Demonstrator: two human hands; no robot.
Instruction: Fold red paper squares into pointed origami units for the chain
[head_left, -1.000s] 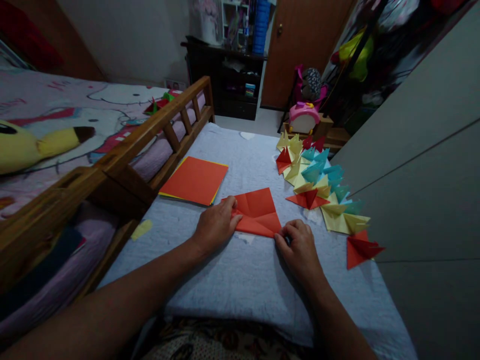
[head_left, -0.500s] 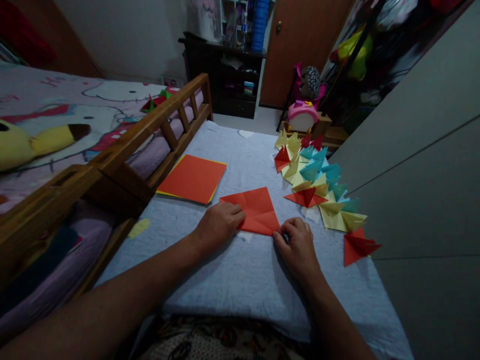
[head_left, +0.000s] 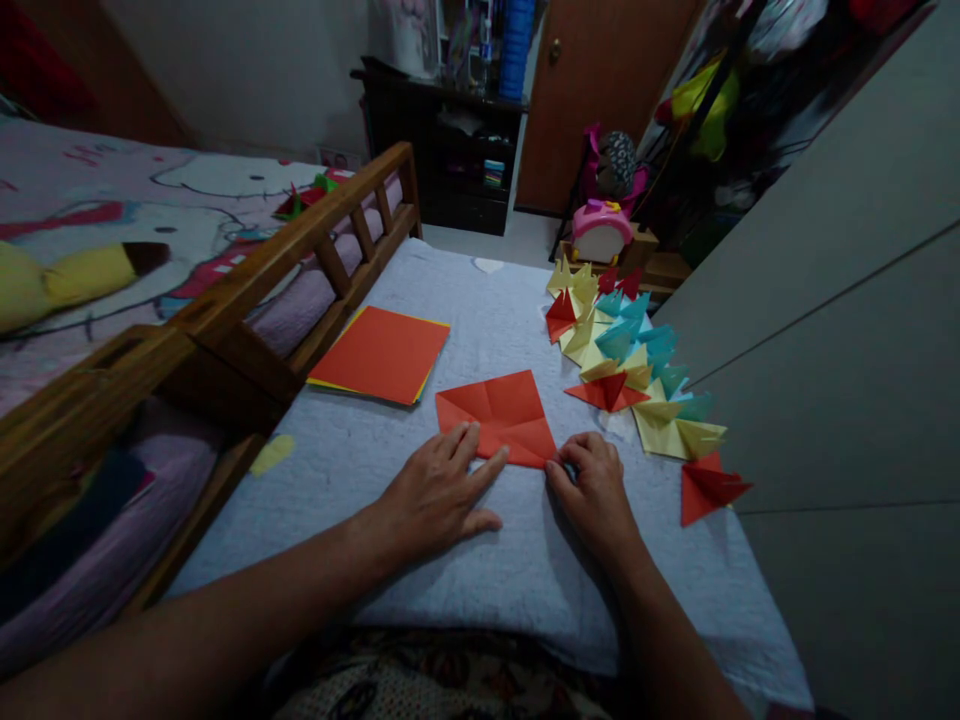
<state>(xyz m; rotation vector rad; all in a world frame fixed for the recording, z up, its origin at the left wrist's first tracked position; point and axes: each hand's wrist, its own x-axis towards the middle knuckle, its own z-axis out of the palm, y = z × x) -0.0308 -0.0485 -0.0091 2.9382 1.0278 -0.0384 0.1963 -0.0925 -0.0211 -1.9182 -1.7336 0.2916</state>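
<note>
A creased red sheet of origami paper (head_left: 506, 410) lies on the light blue cloth, its near edge folded toward me. My left hand (head_left: 442, 480) rests on its near left part with fingers spread, the index fingertip at the near edge and the thumb on the cloth. At the near right corner my right hand (head_left: 589, 480) pinches the paper between thumb and curled fingers. Left of and beyond this sheet sits a stack of square paper (head_left: 382, 352), red on top with yellow showing at the edge.
Several folded paper pieces in yellow, blue and red (head_left: 622, 340) stand in a row along the right side. One red folded piece (head_left: 709, 488) is nearest me. A wooden bed rail (head_left: 300, 230) borders the left, a pale cabinet (head_left: 840, 400) the right.
My left hand has slid nearer to me and its fingers have spread out, uncovering the left corner of the red sheet. My right hand keeps its pinch at the corner.
</note>
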